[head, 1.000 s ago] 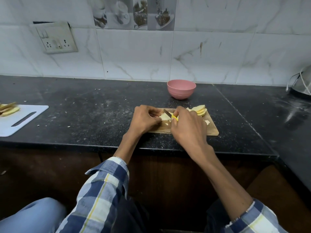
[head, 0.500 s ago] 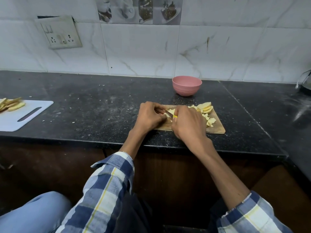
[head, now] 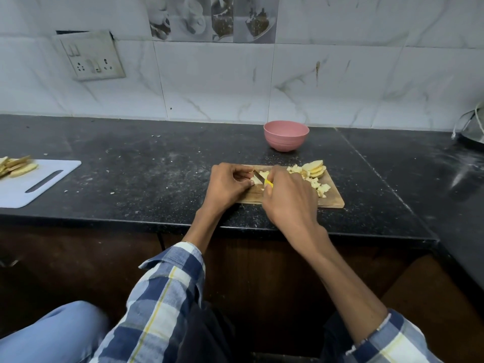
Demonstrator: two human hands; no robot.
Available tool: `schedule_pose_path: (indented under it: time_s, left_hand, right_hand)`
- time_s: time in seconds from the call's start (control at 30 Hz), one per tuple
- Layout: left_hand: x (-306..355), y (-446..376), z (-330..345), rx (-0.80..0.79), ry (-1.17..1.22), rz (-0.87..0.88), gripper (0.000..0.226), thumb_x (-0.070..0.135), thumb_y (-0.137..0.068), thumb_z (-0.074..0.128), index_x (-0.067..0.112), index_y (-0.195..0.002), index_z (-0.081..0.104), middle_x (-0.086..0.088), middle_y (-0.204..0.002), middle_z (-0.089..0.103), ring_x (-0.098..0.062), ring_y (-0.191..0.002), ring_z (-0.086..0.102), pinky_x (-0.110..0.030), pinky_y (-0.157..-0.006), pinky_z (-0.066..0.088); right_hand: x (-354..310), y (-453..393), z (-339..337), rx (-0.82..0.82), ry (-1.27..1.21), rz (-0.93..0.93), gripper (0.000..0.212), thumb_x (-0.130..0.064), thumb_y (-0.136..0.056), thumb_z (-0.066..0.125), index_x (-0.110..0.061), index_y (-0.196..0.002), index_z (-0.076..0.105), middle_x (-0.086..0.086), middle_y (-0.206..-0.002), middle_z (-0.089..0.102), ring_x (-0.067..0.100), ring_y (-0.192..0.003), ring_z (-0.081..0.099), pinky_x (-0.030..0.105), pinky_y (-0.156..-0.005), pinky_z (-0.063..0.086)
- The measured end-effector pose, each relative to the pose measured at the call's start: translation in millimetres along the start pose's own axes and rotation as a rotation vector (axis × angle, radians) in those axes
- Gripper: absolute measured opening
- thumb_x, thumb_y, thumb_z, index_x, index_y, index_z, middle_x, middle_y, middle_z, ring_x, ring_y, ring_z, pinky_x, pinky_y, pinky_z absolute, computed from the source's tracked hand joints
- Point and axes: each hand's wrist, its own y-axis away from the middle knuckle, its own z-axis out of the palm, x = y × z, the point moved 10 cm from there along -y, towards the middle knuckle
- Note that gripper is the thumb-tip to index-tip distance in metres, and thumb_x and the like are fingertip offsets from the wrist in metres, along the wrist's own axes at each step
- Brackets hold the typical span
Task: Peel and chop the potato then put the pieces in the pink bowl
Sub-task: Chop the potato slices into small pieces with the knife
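A small wooden cutting board [head: 332, 201] lies on the black counter. My left hand [head: 227, 186] pinches a pale potato piece [head: 262, 176] at the board's left end. My right hand [head: 288, 197] grips a yellow-handled knife [head: 268, 182], its blade resting on that piece. Chopped potato bits [head: 320, 188] and a few stacked slices [head: 314, 167] lie on the board's right half. The pink bowl [head: 286, 136] stands behind the board, near the wall; I cannot see inside it.
A white plastic cutting board [head: 39, 183] with potato peels [head: 15, 166] sits at the far left. A metal appliance with a cable [head: 472, 127] stands at the far right. A wall socket [head: 90, 56] hangs on the tiled wall. Crumbs dot the counter.
The head camera has tilted up a little, so the scene sits lower in view. Both hands stay on the board's left end with the knife on the potato piece.
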Motion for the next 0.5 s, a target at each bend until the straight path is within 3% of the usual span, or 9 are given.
schedule_pose_path:
  time_s: [0.5]
  left_hand:
    - [0, -1, 0, 0.026, -0.025, -0.005, 0.024, 0.007, -0.078, 0.089, 0.015, -0.100, 0.083, 0.006, -0.092, 0.079, 0.008, -0.079, 0.071, -0.015, -0.080, 0.059]
  right_hand:
    - [2, 4, 23, -0.001, -0.028, 0.011, 0.021, -0.019, -0.097, 0.061, -0.020, -0.117, 0.057, 0.007, -0.103, 0.066, 0.029, -0.094, 0.062, 0.037, -0.070, 0.037]
